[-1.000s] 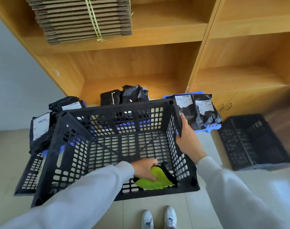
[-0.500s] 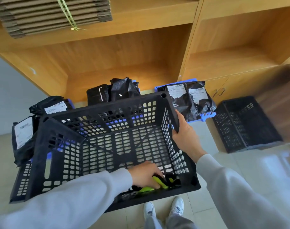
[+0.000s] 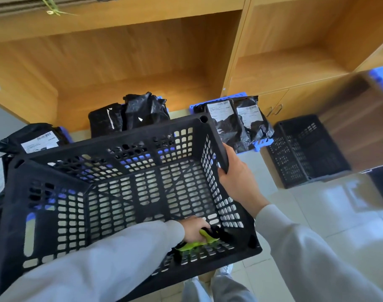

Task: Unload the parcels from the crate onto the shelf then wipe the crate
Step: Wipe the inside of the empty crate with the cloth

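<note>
A black perforated crate [image 3: 112, 149] is tilted toward me, with no parcels inside. My left hand [image 3: 194, 228] is inside it at the near right corner, shut on a yellow-green cloth [image 3: 197, 244] pressed against the near wall. My right hand [image 3: 236, 177] grips the crate's right rim from outside. Black parcels with white labels lie beyond the crate: one pair [image 3: 240, 123] on a blue crate at the right, a bundle [image 3: 140, 112] in the middle, another parcel [image 3: 33, 138] at the left.
Wooden shelving [image 3: 129, 53] fills the background, with a bare compartment behind the parcels and another [image 3: 295, 57] to the right. A second black crate [image 3: 304, 149] sits on the tiled floor at the right. Bundled flat cardboard shows at the top left. My shoes are below the crate.
The view has dropped closer to the crate. My left hand has dragged the cloth lower against the near wall, bunching it. My right hand has kept its hold on the right rim.
</note>
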{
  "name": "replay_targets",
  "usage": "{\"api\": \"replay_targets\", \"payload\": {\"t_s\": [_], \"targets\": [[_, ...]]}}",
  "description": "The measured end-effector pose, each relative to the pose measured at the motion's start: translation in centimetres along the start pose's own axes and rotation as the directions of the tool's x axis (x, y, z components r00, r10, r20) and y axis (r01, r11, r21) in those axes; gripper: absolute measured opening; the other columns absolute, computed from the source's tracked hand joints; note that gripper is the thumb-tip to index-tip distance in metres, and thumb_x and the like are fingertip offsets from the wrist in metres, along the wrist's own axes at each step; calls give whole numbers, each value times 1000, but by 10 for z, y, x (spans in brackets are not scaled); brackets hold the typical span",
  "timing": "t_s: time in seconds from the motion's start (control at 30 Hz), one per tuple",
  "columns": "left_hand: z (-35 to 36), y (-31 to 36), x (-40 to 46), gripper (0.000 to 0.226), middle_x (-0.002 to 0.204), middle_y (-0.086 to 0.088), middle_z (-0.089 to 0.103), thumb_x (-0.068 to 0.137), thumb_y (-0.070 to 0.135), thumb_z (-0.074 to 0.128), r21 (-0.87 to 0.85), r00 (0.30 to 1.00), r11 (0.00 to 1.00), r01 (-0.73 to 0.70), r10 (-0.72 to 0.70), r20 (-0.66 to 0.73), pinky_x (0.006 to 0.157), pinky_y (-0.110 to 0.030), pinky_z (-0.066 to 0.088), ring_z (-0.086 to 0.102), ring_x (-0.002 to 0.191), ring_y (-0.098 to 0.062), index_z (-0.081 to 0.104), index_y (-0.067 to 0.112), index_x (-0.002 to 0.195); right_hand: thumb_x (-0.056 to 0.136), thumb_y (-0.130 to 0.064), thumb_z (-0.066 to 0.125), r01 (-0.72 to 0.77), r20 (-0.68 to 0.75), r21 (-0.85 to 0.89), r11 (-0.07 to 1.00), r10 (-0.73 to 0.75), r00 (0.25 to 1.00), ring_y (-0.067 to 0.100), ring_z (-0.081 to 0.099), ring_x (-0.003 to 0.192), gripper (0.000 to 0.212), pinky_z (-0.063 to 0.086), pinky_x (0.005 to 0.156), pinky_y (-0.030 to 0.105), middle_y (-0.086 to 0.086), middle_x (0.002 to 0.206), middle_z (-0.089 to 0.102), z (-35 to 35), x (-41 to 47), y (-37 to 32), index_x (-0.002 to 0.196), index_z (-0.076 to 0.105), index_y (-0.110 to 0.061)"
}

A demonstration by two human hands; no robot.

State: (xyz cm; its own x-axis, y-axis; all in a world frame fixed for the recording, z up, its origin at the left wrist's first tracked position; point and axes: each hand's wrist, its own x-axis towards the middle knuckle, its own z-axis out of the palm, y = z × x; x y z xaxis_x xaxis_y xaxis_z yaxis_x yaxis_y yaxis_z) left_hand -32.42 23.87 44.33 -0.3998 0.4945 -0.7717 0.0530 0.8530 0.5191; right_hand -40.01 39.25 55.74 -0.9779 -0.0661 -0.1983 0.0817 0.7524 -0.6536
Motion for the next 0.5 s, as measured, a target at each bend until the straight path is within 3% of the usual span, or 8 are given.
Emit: {"api": "replay_targets", "payload": {"t_s": [0.07,0.13,0.3,0.43,0.5], "targets": [[-2,3,0,36,139,-7,58,97,26,63,8,1000,1000,-8,8,24,106,-38,43,50,131,-30,61,19,132,93,-17,56,-3,-9,-1,1000,3,1000,29,66,84,61,57,75,48,1,104,69,2,1,2,145,30,-38],[-3,5,-4,36,140,-6,58,98,28,63,1,1000,1000,-29,29,8,110,-42,41,48,135,-28,61,18,133,93,-18,56,-2,-10,-4,1000,2,1000,27,66,82,58,58,74,48,0,103,69,2,1,2,143,32,-37],[-15,16,-36,30,124,-6,63,97,29,65,-28,991,993,-119,116,-71,99,-42,46,56,114,-26,65,16,124,93,-18,55,-3,-1,-21,1000,3,1000,27,63,82,48,56,75,45,0,97,67,-2,0,-1,137,40,-31],[-26,33,-73,31,126,-1,64,96,30,66,-3,978,986,-166,164,-131,81,-28,39,56,106,-20,65,19,125,93,-17,56,-15,7,-14,1000,15,1000,26,64,82,41,57,76,46,-1,96,67,-5,-3,-6,130,43,-29],[-32,41,-92,34,128,2,64,95,31,68,-21,969,982,-189,184,-163,82,-25,39,55,104,-14,65,23,127,93,-18,56,-29,11,-7,1000,29,1000,27,66,84,40,58,78,47,1,100,69,-5,-3,-8,130,44,-29]]}}
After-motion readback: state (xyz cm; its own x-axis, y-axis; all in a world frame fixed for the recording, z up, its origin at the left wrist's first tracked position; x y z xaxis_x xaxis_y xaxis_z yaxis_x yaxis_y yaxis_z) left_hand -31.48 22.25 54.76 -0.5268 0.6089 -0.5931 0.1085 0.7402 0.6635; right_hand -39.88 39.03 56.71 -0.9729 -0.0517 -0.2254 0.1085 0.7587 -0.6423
